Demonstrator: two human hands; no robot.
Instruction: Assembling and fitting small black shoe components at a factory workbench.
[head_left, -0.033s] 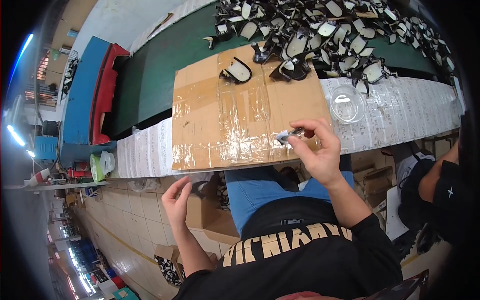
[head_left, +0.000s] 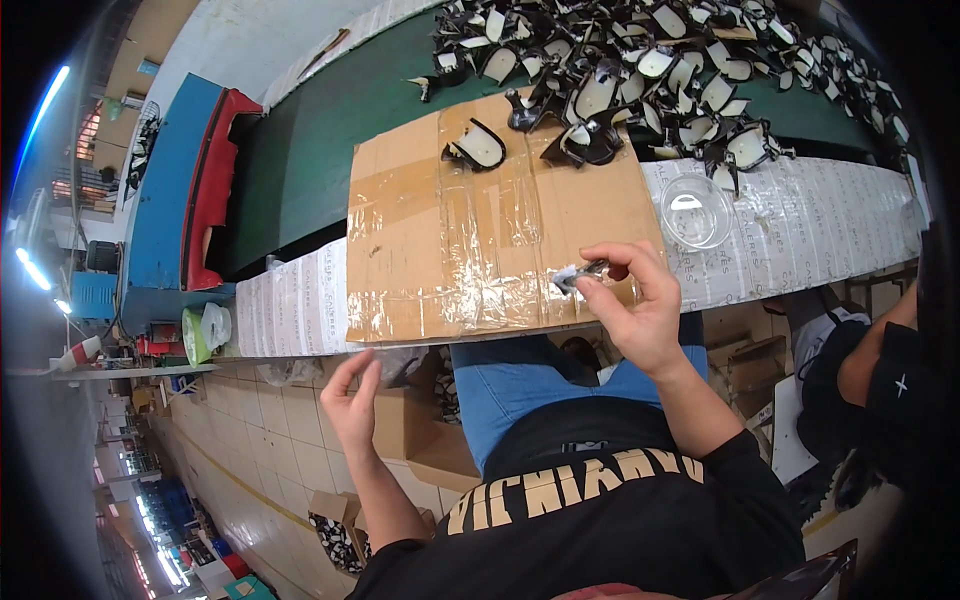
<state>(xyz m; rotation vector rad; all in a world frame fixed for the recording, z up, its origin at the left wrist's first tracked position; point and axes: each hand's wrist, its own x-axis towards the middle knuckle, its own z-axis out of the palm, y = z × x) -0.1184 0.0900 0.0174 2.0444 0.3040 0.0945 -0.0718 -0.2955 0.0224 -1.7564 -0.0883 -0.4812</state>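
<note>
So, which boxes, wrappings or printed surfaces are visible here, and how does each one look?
Flattened cardboard sheet: on the bench before the person, brown, patched with clear tape.
Printed paper covering: along the bench edge, white with grey lettering.
Open cardboard boxes: on the floor under the bench, brown.
Clear plastic cup: on the paper covering, round, right of the sheet.

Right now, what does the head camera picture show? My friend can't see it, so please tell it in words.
A person's right hand pinches a small brush-like tool over a taped cardboard sheet on a workbench. The left hand hangs open below the bench edge. A black-and-white shoe piece lies on the cardboard, a big pile of such pieces sits behind it, and a clear round dish stands to the right.
</note>
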